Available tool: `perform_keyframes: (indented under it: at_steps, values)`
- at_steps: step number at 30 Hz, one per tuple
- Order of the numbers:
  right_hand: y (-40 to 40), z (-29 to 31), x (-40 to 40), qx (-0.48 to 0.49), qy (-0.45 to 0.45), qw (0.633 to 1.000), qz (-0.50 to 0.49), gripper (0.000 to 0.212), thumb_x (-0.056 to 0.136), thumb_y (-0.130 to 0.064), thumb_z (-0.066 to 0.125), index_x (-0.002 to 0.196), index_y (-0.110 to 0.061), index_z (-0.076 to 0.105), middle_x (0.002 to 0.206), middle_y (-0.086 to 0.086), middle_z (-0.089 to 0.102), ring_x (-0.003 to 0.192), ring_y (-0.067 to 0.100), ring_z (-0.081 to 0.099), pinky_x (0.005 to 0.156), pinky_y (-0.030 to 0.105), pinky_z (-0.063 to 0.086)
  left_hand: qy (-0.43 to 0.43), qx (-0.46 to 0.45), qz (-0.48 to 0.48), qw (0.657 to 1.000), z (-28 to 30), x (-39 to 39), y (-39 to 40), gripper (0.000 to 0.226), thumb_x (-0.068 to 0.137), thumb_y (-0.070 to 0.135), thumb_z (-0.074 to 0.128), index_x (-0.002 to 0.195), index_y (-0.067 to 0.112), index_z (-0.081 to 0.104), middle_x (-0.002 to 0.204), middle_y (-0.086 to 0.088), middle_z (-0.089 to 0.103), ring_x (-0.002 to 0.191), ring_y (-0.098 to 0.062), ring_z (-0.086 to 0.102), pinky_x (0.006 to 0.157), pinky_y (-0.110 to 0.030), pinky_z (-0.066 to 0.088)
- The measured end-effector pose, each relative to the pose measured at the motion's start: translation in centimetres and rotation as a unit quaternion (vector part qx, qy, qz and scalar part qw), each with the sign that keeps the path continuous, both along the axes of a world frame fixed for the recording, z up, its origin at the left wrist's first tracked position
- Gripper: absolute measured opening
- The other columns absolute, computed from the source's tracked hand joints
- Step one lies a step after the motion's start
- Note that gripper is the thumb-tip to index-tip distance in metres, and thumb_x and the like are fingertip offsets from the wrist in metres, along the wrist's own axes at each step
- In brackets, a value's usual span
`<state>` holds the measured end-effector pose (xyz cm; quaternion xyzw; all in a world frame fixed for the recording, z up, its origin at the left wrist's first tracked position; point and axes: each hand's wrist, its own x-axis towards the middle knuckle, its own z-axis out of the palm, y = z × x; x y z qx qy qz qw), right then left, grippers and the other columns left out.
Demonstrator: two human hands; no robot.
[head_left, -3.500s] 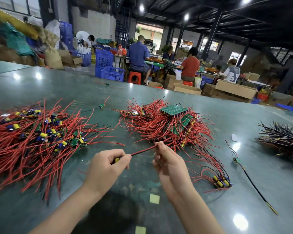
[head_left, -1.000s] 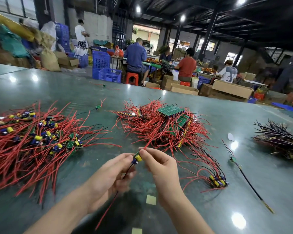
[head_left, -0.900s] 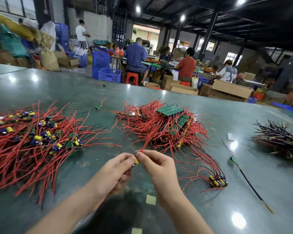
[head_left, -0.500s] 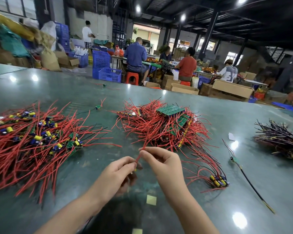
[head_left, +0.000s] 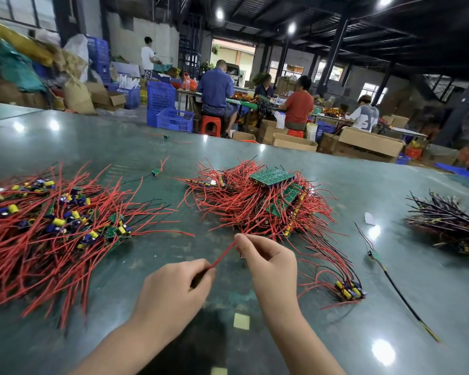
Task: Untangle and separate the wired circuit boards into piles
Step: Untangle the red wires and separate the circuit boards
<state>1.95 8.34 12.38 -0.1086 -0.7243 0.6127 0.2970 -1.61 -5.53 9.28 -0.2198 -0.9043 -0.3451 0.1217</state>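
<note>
Between both hands' pinching fingers [head_left: 238, 239], a taut red wire [head_left: 224, 254], left hand [head_left: 173, 288] lower.

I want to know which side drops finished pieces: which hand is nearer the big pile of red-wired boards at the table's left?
Left. The left hand sits just right of that left pile; the right hand is farther right, before the middle pile.

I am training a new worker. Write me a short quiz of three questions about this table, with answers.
1. True or false: both hands pinch one red wire.
2. Which pile has large green boards on top: A left pile, B middle pile, C dark pile?
3. Fill in: the table top is ____ in colour.

Key: 1 true, left hand and right hand; 2 B; 3 green.
</note>
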Motion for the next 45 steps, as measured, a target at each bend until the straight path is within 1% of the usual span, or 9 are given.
perform_keyframes:
  at_steps: [7, 13, 18, 22, 27, 31, 35, 42, 45]
  values:
    - [0.1, 0.2, -0.2, -0.118, -0.013, 0.991, 0.065, 0.012, 0.080, -0.014, 0.069, 0.070, -0.015, 0.075, 0.061, -0.007, 0.065, 0.052, 0.000, 0.049, 0.053, 0.012, 0.040, -0.076, 0.067, -0.049, 0.994, 0.3, -0.3, 0.1, 0.036, 0.091, 0.050, 0.043, 0.068, 0.029, 0.062, 0.050, 0.010, 0.055, 0.047, -0.006, 0.047, 0.053, -0.025, 0.035]
    - [0.2, 0.0, -0.9, -0.434, -0.065, 0.885, 0.157, 0.014, 0.069, -0.020, 0.066, 0.060, -0.013, 0.074, 0.058, -0.003, 0.060, 0.044, 0.005, 0.048, 0.044, 0.015, 0.039, -0.349, 0.292, -0.186, 0.871, 1.4, -0.4, 0.2, 0.045, 0.094, 0.028, 0.049, 0.052, 0.016, 0.059, 0.041, 0.006, 0.043, 0.035, -0.002, 0.032, 0.037, -0.009, 0.022]
    - [1.2, -0.9, -1.1, -0.202, -0.064, 0.977, -0.001, 0.018, 0.083, -0.019, 0.067, 0.068, -0.013, 0.074, 0.061, -0.004, 0.061, 0.050, 0.004, 0.046, 0.051, 0.014, 0.040, -0.049, -0.001, -0.016, 0.999, 0.4, -0.6, -0.4, 0.041, 0.091, 0.052, 0.042, 0.068, 0.023, 0.060, 0.047, 0.010, 0.050, 0.050, -0.008, 0.046, 0.057, -0.027, 0.039]
    - [1.5, -1.3, -1.3, -0.157, -0.014, 0.987, -0.018, 0.014, 0.081, -0.017, 0.069, 0.069, -0.012, 0.074, 0.060, -0.005, 0.060, 0.054, 0.005, 0.046, 0.053, 0.013, 0.037, 0.080, -0.100, 0.007, 0.992, 0.0, -0.5, -0.4, 0.050, 0.088, 0.056, 0.028, 0.069, 0.017, 0.053, 0.053, 0.005, 0.054, 0.057, -0.011, 0.057, 0.051, -0.028, 0.042]
    - [1.5, -2.1, -1.2, 0.313, 0.142, 0.926, -0.155, 0.011, 0.082, -0.015, 0.067, 0.073, -0.010, 0.072, 0.068, -0.005, 0.062, 0.064, 0.008, 0.054, 0.061, 0.016, 0.040, 0.194, -0.150, 0.001, 0.969, 0.2, -0.8, -0.7, 0.040, 0.082, 0.042, 0.039, 0.050, 0.018, 0.047, 0.041, 0.004, 0.047, 0.033, -0.016, 0.049, 0.042, -0.015, 0.003]
    - [1.8, -1.3, -1.1, -0.010, 0.031, 0.998, -0.062, 0.020, 0.083, -0.018, 0.068, 0.063, -0.016, 0.073, 0.059, -0.004, 0.062, 0.053, 0.004, 0.049, 0.054, 0.014, 0.038, 0.203, -0.134, 0.006, 0.970, -0.1, -0.8, -0.8, 0.040, 0.083, 0.041, 0.040, 0.051, 0.019, 0.045, 0.041, 0.004, 0.045, 0.032, -0.015, 0.046, 0.044, -0.014, 0.002]
    - [1.9, -1.3, -1.7, -0.391, -0.092, 0.916, 0.020, 0.027, 0.085, -0.017, 0.061, 0.061, -0.011, 0.071, 0.051, -0.003, 0.057, 0.037, 0.004, 0.036, 0.040, 0.016, 0.031, 0.201, -0.139, 0.013, 0.969, -0.4, -0.9, -0.5, 0.040, 0.083, 0.043, 0.040, 0.051, 0.019, 0.044, 0.042, 0.004, 0.046, 0.035, -0.014, 0.048, 0.040, -0.016, 0.009]
    - [3.0, -1.3, -1.4, 0.043, -0.019, 0.992, -0.118, 0.024, 0.078, -0.014, 0.073, 0.061, -0.031, 0.068, 0.056, -0.014, 0.065, 0.052, -0.007, 0.052, 0.054, 0.006, 0.038, 0.203, -0.160, 0.016, 0.966, -1.0, -1.1, -0.5, 0.042, 0.081, 0.041, 0.038, 0.047, 0.018, 0.046, 0.039, 0.003, 0.048, 0.034, -0.018, 0.051, 0.043, -0.016, 0.005]
    - [2.8, -0.8, -1.3, -0.087, -0.027, 0.993, -0.076, 0.018, 0.079, -0.012, 0.071, 0.063, -0.021, 0.070, 0.050, -0.010, 0.059, 0.044, -0.003, 0.046, 0.047, 0.008, 0.037, 0.191, -0.144, 0.014, 0.971, -0.9, -1.1, -0.6, 0.042, 0.082, 0.042, 0.037, 0.048, 0.019, 0.046, 0.039, 0.004, 0.048, 0.035, -0.016, 0.052, 0.036, -0.017, 0.015]
